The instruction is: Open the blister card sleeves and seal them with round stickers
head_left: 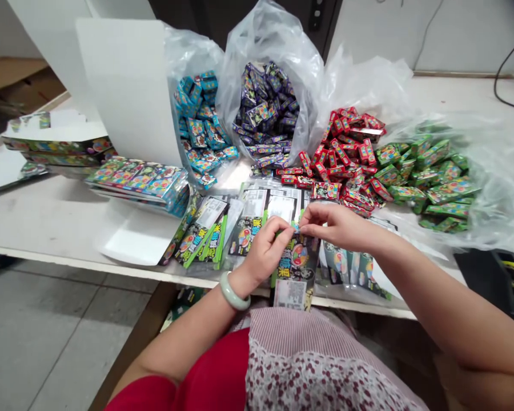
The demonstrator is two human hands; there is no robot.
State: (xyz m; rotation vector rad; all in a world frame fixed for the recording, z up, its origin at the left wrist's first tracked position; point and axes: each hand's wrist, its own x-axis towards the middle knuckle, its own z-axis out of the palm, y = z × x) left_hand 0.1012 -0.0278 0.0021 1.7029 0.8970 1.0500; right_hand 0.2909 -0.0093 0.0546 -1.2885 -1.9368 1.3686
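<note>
A dark printed candy bag [298, 262], with colourful lettering and a white label panel, hangs toward me at the table's front edge. Its far edge is pinched between the thumb and fingers of my left hand [270, 245]. Just to the right, my right hand [332, 225] pinches the same edge, fingertips close to the left ones. What lies right under the fingertips is hidden. More flat printed bags [203, 231] are spread on the table to the left of my hands, and others [355, 265] lie partly under my right forearm.
Behind my hands are piles of small wrapped packets: blue [201, 134], purple [268, 111], red [346, 148] and green [432, 174], in or by clear plastic bags. At left stand a box of packed bags [139, 180] with a raised white flap [128, 85] and another stacked box [60, 145]. A black-and-yellow object [503, 279] lies right.
</note>
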